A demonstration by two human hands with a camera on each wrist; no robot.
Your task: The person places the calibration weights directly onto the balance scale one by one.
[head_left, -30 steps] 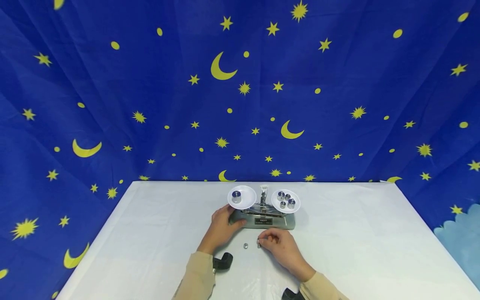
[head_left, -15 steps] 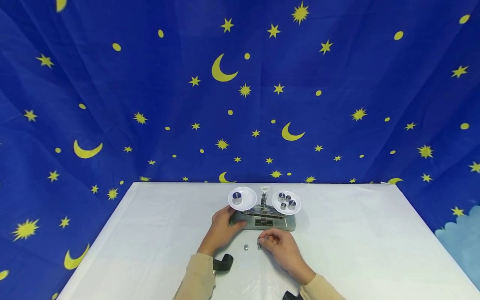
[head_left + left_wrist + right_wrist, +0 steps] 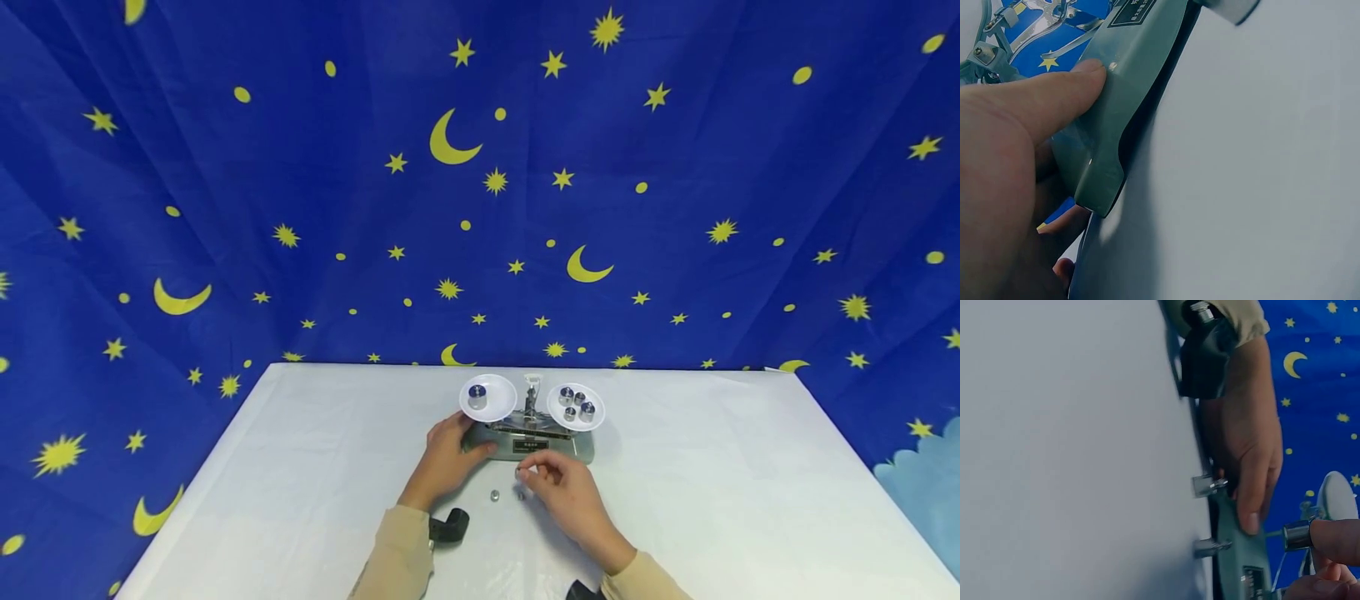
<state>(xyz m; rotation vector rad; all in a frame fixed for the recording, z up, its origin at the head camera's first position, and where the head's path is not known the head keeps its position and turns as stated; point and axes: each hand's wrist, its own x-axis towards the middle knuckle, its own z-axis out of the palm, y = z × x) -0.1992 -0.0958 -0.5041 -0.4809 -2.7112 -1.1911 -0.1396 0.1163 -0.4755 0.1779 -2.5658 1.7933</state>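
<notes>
A small metal weight [image 3: 1298, 535] is pinched between the thumb and fingertips of the right hand [image 3: 564, 492], lifted off the table [image 3: 712, 500] just in front of the balance scale [image 3: 529, 442], which stands near the middle of the far edge. In the head view the weight itself is too small to be made out clearly. The scale's grey base [image 3: 1124, 94] is steadied at its left end by the left hand [image 3: 446, 458], the thumb [image 3: 1054, 94] laid flat along the front face and the other fingers curled behind it.

Two more small weights [image 3: 495, 496] are left standing on the table between the hands, towards the near edge. One large weight [image 3: 477, 396] is carried on the left pan [image 3: 498, 407], and four smaller weights [image 3: 577, 406] are gathered on the right pan [image 3: 558, 417].

The pinch is taken on a smooth, tiny cylinder, so it could slip out and roll across the table. If a pan rim were knocked by the hand, the beam could be set swinging and the loaded weights could be toppled. The two loose weights could be brushed aside by the right wrist.
</notes>
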